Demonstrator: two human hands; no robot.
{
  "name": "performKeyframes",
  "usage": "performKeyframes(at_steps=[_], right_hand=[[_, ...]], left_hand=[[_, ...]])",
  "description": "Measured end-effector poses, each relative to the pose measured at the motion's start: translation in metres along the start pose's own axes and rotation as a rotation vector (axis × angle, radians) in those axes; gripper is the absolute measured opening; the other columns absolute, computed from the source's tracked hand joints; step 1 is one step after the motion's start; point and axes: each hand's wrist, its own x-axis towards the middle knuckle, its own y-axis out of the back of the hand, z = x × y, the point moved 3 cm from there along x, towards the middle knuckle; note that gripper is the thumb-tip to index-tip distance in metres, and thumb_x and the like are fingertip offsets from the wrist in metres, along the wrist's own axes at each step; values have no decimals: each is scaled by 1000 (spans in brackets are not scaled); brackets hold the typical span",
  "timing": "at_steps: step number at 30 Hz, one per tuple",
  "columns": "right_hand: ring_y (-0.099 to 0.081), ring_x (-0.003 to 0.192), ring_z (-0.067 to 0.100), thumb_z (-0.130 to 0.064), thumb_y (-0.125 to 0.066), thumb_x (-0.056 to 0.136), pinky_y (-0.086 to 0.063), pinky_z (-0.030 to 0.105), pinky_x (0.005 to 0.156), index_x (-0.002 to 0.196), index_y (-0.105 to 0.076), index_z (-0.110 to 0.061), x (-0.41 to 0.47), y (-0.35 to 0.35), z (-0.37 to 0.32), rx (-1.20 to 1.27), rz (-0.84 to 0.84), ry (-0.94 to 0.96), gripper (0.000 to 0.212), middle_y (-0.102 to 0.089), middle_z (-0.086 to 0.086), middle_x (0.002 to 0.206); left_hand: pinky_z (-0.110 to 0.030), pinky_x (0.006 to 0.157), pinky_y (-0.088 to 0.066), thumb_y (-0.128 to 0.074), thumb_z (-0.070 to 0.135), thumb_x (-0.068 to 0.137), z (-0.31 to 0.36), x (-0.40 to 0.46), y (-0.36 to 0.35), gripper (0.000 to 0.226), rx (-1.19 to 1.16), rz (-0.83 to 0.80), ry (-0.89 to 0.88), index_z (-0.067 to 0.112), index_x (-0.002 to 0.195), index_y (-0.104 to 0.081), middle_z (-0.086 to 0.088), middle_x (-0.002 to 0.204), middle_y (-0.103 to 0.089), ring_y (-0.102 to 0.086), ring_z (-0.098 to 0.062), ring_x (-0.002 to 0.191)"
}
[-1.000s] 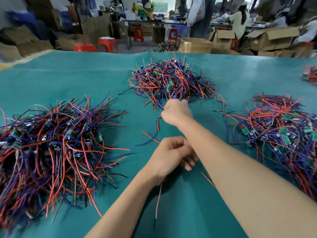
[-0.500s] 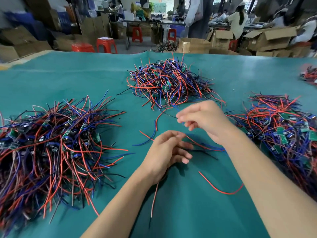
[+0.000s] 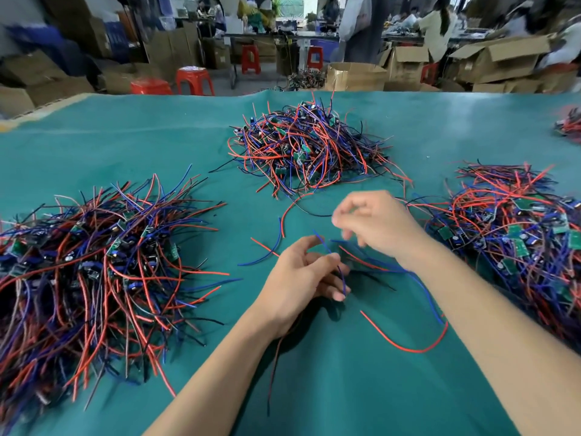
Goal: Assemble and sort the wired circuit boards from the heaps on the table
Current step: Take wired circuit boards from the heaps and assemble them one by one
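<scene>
Blue wire (image 3: 341,275) is pinched in the left hand (image 3: 301,278) over the teal tablecloth (image 3: 330,388); right hand (image 3: 377,225) blurred, fingers curled, its grip unclear.

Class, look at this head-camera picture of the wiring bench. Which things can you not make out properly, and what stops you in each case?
- Right hand, head view: motion blur smears the fingers, so its grip is unclear.
- Board in the left hand: the curled fingers hide it; only wires show.
- Left heap: cut off by the left edge.
- Right heap: cut off by the right edge.
- Small heap far right: blurred and cut off.
</scene>
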Motion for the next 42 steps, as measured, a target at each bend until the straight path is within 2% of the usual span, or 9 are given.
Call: performKeyframes(at_steps=[1, 6, 12, 20, 26, 29, 32, 37, 42], right_hand=[[-58, 56, 13, -26, -73, 85, -41, 24, 51, 86, -72, -28, 18, -3, -2, -21, 12, -10, 2, -73, -1, 76], [-66, 80, 20, -18, -73, 91, -47, 26, 48, 130, -64, -20, 82, -22, 1, 168, -9, -185, 40, -60, 0, 113], [-68, 74, 14, -7, -71, 88, -53, 25, 55, 112, -75, -10, 82, -19, 14, 261, 184, -190, 25, -74, 3, 91], [-63, 59, 5, -9, -70, 86, -45, 19, 52, 89, -77, -30, -4, 1, -3, 331, 267, 30, 23, -77, -10, 82], [-54, 54, 12, -28, -69, 74, -44, 20, 52, 79, -83, -25, -61, -4, -1, 400, 95, 127, 15, -64, 10, 57], [-53, 55, 17, -17, -65, 73, -43, 23, 54, 71, -81, -14, -64, -8, 1, 466, -78, 141, 17, -59, 22, 57], [-61, 61, 19, -15, -64, 68, -46, 24, 54, 71, -78, -4, -64, -10, 5, 542, -278, 105, 18, -70, 15, 68], [-58, 59, 21, -11, -66, 90, -39, 25, 43, 68, -72, -6, -54, -6, 25, 465, 21, -120, 24, -74, 12, 74], [-57, 56, 17, -17, -67, 93, -35, 24, 38, 89, -78, -4, -55, -13, 21, 725, -27, -207, 18, -71, 12, 83]], left_hand=[[-26, 49, -52, -51, -1, 100, 0, 0, -1, 21, -1, -5, 2, 8, 119, -47, -14, 78, -68, -61, -21, 53], [-27, 49, -52, -52, -1, 98, -2, 1, 3, 58, -31, 35, 26, 4, 149, -25, -18, 85, -66, -62, -24, 54], [-27, 50, -52, -53, -4, 97, -1, 2, 4, 57, -65, 35, 23, 8, 147, -30, -22, 89, -64, -64, -26, 59], [-30, 51, -54, -50, 2, 100, -1, 3, 4, 40, -144, 58, 34, 11, 138, -40, -21, 92, -64, -67, -29, 64], [-28, 54, -55, -46, 25, 105, 0, 3, 4, 30, -174, 57, 77, 0, 121, -51, -20, 95, -62, -71, -30, 73], [-25, 57, -55, -46, 13, 105, -2, 4, 4, 17, -117, 32, 69, -2, 110, -53, -24, 96, -57, -69, -25, 71], [-25, 62, -55, -46, 7, 104, -3, 4, 5, 12, -41, -3, 30, -1, 100, -54, -22, 89, -60, -63, -23, 70], [-23, 57, -54, -53, 5, 100, -4, 2, 5, 13, -27, -43, -15, 1, 90, -60, -14, 80, -64, -66, -21, 65], [-22, 47, -50, -58, 11, 99, -4, -2, 3, 14, 71, -74, 6, 1, 93, -65, -17, 71, -66, -66, -21, 55]])
